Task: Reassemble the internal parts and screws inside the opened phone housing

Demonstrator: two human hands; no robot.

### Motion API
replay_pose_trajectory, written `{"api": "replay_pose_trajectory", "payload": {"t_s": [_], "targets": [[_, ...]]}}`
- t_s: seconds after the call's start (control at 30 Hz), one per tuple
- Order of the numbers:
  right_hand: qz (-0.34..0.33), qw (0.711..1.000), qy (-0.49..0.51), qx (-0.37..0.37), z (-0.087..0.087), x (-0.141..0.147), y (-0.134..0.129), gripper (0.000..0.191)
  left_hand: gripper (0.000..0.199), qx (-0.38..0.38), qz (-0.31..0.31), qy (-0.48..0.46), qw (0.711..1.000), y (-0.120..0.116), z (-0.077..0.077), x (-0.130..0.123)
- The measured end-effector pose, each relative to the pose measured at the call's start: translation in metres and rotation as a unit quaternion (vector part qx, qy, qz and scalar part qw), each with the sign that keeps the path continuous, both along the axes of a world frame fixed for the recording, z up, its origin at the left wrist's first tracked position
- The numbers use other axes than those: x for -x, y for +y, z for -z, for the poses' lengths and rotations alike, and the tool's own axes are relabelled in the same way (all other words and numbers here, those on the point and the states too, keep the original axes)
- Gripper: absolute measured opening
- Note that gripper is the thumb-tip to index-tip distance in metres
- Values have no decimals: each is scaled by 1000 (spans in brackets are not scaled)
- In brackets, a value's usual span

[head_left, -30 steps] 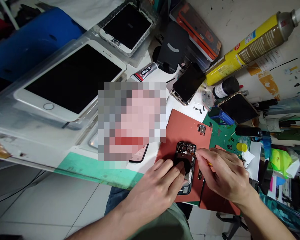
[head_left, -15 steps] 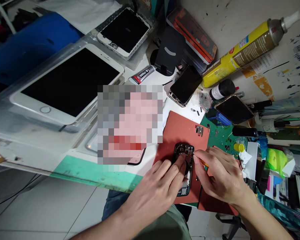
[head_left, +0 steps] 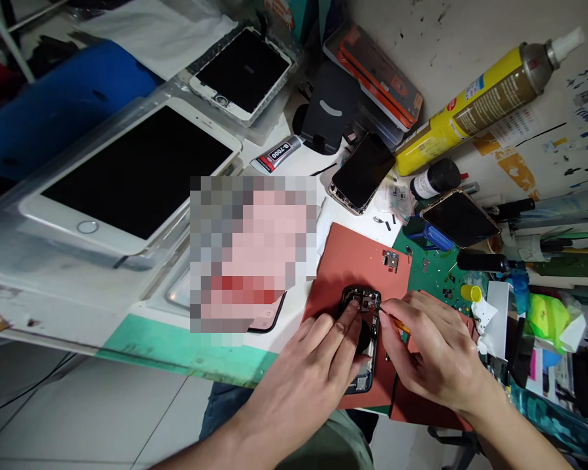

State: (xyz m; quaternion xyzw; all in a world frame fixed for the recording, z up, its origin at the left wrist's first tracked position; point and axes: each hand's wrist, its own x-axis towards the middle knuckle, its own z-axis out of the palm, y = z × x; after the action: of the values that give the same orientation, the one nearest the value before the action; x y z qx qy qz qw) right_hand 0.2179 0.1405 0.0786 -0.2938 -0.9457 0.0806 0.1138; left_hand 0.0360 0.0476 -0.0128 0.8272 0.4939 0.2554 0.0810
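An opened smartphone [head_left: 367,378] lies on the reddish-brown mat, its inner parts bare. Across it rests my left hand [head_left: 318,356], closed on the frame, with one fingertip pressing inside near the top end. My right hand [head_left: 431,346] pinches a thin tool with an orange handle [head_left: 400,326]. The tool's tip is at the phone's upper right edge; I cannot make out its exact kind. Part of the phone's left side and middle is hidden by my left fingers. A small metal part [head_left: 391,261] sits above the phone on the mat [head_left: 343,254].
Left on the white table are a large white-framed phone [head_left: 137,176], a glue tube [head_left: 276,155] and a blurred-out patch. At the back a yellow spray can [head_left: 470,104] stands by another phone [head_left: 362,173]. Small scraps dot the green mat [head_left: 428,267]; tools crowd the right.
The whole view has shifted slightly, with the table lower in the picture. My left fingertip still presses inside the phone, and the orange-handled tool remains at its upper right edge.
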Motion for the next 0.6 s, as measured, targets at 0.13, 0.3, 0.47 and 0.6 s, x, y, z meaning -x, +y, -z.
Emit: {"api": "replay_pose_trajectory", "payload": {"t_s": [0.13,0.3,0.47,0.6], "targets": [[-4,1000,-4,1,0,1,2,22,45,-9,-2,5,1000,2,-1,1],[-15,1000,-9,1,-1,1,3,25,47,-9,-12,6,1000,2,-3,1],[-4,1000,-12,9,-2,2,1,21,40,-8,2,5,1000,3,-3,2],[-1,1000,-15,-5,-2,0,0,21,40,-11,1,-1,1000,4,-4,2]]}}
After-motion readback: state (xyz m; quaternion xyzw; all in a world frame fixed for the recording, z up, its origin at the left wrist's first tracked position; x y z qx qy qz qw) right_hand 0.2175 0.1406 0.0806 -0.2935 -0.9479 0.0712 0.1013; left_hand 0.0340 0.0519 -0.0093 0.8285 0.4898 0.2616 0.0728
